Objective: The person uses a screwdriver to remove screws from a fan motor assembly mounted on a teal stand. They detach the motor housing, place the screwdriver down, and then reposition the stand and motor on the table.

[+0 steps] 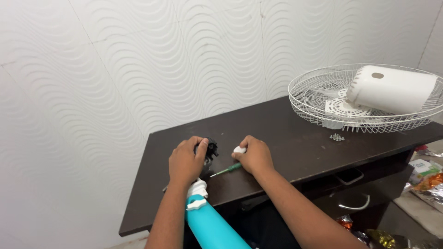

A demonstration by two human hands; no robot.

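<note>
One screwdriver [226, 170], tip lower-left, shaft diagonal.

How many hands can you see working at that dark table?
2. The left hand rests on the table, closed around a small black part. The right hand lies just beside it, holding a green screwdriver. No other hands show.

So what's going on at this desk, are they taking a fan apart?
A person is working at a dark wooden desk with both hands. The left hand grips a small black part at the top of a teal and white pole. The right hand holds a green-handled screwdriver along with a small white piece. Off to the right lie a white wire fan guard, a white motor housing resting in it, and a few loose screws.
</note>
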